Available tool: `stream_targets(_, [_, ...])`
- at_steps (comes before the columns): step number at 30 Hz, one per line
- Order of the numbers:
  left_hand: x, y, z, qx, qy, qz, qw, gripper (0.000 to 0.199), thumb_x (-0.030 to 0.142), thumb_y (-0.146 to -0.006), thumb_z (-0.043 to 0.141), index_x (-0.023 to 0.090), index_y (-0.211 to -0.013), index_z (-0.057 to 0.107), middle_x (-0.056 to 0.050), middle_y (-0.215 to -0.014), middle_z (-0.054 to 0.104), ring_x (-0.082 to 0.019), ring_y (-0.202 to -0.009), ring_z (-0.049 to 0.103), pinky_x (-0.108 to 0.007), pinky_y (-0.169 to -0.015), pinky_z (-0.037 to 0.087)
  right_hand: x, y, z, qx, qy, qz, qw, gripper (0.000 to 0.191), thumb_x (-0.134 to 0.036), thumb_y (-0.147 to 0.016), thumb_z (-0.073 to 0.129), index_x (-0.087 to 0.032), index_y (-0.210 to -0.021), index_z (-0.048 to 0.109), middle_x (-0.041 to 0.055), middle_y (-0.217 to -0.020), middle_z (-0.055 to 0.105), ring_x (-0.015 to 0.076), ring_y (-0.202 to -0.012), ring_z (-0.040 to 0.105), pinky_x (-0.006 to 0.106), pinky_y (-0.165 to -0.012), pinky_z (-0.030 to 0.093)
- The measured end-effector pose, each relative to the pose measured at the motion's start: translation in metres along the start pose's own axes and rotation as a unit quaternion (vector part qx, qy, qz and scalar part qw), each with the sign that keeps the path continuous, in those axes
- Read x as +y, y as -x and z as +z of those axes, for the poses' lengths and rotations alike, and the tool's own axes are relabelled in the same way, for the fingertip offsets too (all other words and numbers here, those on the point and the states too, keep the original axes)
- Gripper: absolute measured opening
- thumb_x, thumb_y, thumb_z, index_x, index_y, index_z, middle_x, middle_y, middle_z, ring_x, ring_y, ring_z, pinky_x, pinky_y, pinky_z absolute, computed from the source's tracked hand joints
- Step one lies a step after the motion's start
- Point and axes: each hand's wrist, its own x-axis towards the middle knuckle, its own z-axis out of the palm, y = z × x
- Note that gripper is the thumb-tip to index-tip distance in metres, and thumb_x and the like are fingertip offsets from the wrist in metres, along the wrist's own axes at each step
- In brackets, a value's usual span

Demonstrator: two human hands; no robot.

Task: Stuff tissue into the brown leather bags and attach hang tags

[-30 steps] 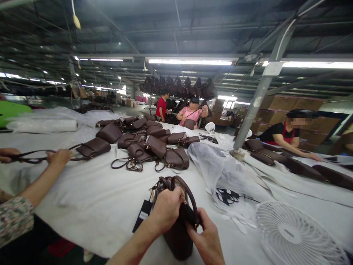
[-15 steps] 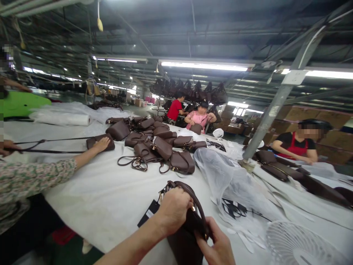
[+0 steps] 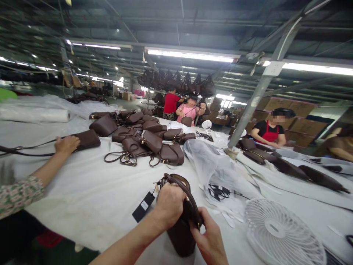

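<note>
A dark brown handbag (image 3: 180, 235) with a looped handle stands upright at the front edge of the cloth-covered table (image 3: 91, 198). My left hand (image 3: 170, 204) is closed at the bag's opening, its fingers curled by the handle and partly hidden. My right hand (image 3: 208, 233) grips the bag's right rim near the base of the handle, thumb on the near side. From the bag's left side hangs a black tag (image 3: 143, 207) with a white label.
Brown bags (image 3: 151, 141) are piled beyond my hands. At left, a person's hand (image 3: 66, 144) rests on another bag. Clear plastic (image 3: 206, 165) and a white fan (image 3: 278, 228) lie to the right, near a slanted metal post (image 3: 252, 101). Several people work farther back.
My view has swung right, so the fan shows more fully. The bag's opening and tag show more clearly, both my hands still on it. The neighbour's hand has shifted toward the strap end of its bag.
</note>
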Motion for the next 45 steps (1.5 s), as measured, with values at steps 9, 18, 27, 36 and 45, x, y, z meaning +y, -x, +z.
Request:
stream_targets(9, [-0.014, 0.003, -0.004, 0.024, -0.061, 0.116, 0.991, 0.018, 0.012, -0.090, 0.048, 0.016, -0.084, 0.065, -0.008, -0.084, 0.068, -0.022, -0.082, 0.062, -0.034, -0.075, 0.048, 0.006, 0.006, -0.024, -0.024, -0.014, 0.034, 0.999, 0.009, -0.029, -0.078, 0.057, -0.021, -0.074, 0.057, -0.0035, -0.061, 0.053, 0.0151, -0.058, 0.051, 0.023, -0.055, 0.043])
stream_targets(18, [0.005, 0.014, -0.020, 0.036, 0.011, 0.192, 0.981, 0.023, 0.019, -0.094, 0.047, 0.017, -0.075, 0.059, -0.004, -0.084, 0.063, -0.017, -0.080, 0.054, -0.027, -0.069, 0.046, 0.022, 0.009, -0.072, -0.111, -0.091, 0.084, 0.986, 0.015, -0.036, -0.076, 0.063, -0.021, -0.074, 0.063, 0.0002, -0.072, 0.063, 0.0178, -0.067, 0.056, 0.025, -0.062, 0.046])
stream_targets(27, [-0.017, 0.020, -0.016, -0.075, 0.323, 0.124, 0.935, 0.070, 0.036, -0.068, 0.081, 0.019, -0.127, 0.048, -0.016, -0.144, 0.040, -0.031, -0.131, 0.040, -0.046, -0.108, 0.036, 0.055, -0.020, -0.129, -0.141, 0.009, 0.099, 0.985, 0.024, -0.039, -0.074, 0.067, -0.022, -0.091, 0.070, 0.0053, -0.087, 0.071, 0.0261, -0.083, 0.063, 0.036, -0.076, 0.050])
stream_targets(36, [-0.023, 0.045, 0.032, -0.103, 0.461, 0.020, 0.881, 0.072, 0.020, -0.075, 0.070, 0.024, -0.142, 0.041, -0.012, -0.149, 0.040, -0.029, -0.137, 0.037, -0.049, -0.115, 0.027, 0.055, -0.024, -0.113, -0.006, 0.123, 0.040, 0.992, 0.033, -0.036, -0.080, 0.057, -0.022, -0.109, 0.063, 0.0080, -0.105, 0.069, 0.0235, -0.085, 0.064, 0.036, -0.071, 0.054])
stream_targets(45, [-0.047, 0.013, -0.012, -0.263, 0.406, 0.208, 0.850, 0.047, 0.022, -0.091, 0.053, 0.028, -0.138, 0.050, -0.010, -0.152, 0.037, -0.026, -0.139, 0.036, -0.046, -0.113, 0.032, -0.038, 0.022, -0.069, 0.069, 0.094, -0.041, 0.992, 0.019, -0.030, -0.093, 0.050, -0.022, -0.100, 0.066, 0.0083, -0.100, 0.067, 0.0202, -0.091, 0.065, 0.028, -0.077, 0.054])
